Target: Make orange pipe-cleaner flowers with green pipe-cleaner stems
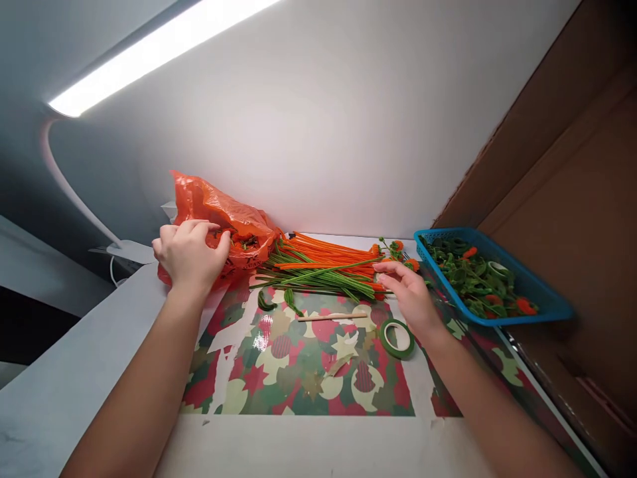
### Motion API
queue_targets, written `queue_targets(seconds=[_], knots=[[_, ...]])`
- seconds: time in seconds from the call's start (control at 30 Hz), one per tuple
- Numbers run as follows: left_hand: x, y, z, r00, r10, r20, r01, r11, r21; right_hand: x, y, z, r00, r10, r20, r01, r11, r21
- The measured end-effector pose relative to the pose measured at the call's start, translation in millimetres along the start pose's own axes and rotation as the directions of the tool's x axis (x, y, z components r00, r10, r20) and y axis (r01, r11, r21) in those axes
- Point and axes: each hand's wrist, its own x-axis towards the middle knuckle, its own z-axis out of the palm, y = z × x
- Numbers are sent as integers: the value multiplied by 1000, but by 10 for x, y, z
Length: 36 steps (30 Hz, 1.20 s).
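My left hand (pixel 195 255) is at the mouth of an orange plastic bag (pixel 233 209), its fingers curved and the thumb apart. Small dark green pieces show inside the bag; the fingertips are partly hidden by its edge. My right hand (pixel 411 295) reaches to the right ends of the pipe cleaners, with forefinger and thumb stretched out and a small gap between them. Orange pipe cleaners (pixel 328 251) lie behind green pipe cleaners (pixel 323 273) in a loose bundle. Small orange flowers with green parts (pixel 397 247) lie just beyond my right hand.
A blue basket (pixel 450 292) holds green leaves and orange pieces at right, beside a cardboard wall (pixel 562 166). On the patterned mat (pixel 298 365) are a thin wooden stick (pixel 332 317), a green tape roll (pixel 383 340) and two green leaf pieces (pixel 292 302). A lamp (pixel 149 56) hangs above.
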Motion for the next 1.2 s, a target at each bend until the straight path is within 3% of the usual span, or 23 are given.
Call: queue_targets(seconds=[0.07,0.13,0.17,0.23,0.27,0.4,0.53,0.7,0.8,0.83,0.9,0.97,1.0,1.03,1.13,1.2], knots=[[-78,119,-20,994,102,-35,-104,993,-48,32,55,-11,1000,-13,22,15,998,-55],[-205,309,3,962,274,20,-269,954,-135,54,104,-9,999,-12,37,15,996,-89],[-280,417,38,913,392,114,-362,907,-214,61,124,-3,999,-11,43,15,995,-95],[-429,619,157,766,539,351,-433,836,-338,65,152,14,999,-19,51,23,996,-90],[-492,698,232,742,543,392,-429,835,-343,63,159,22,998,-24,53,28,996,-84],[-607,825,502,721,498,482,-394,867,-306,39,169,7,997,-47,59,51,996,-70],[-569,840,523,725,458,515,-362,889,-282,53,180,-114,997,-66,40,69,995,-72],[-337,910,226,848,270,456,-209,961,-180,140,169,-253,995,-91,-39,88,993,-79],[-130,901,-9,923,121,365,-79,989,-126,119,105,-243,990,-124,-69,118,989,-92],[-90,894,-80,957,63,284,-6,981,-196,86,78,-222,987,-144,-75,136,986,-98],[-113,898,-205,983,-16,181,91,905,-415,-26,32,-150,979,-187,-76,178,978,-108],[-307,942,-306,973,-62,224,193,755,-627,-192,22,-40,975,-220,-43,214,970,-115],[-464,979,-350,950,-2,312,237,656,-717,-290,37,28,974,-228,-10,226,968,-113],[-648,1022,-391,912,133,389,250,573,-781,-394,67,103,972,-232,35,235,966,-110],[-1226,1143,-483,830,333,447,227,531,-816,-701,232,335,961,-230,156,249,962,-116],[-1507,1168,-494,797,389,462,226,517,-825,-858,361,443,962,-225,156,248,957,-149]])
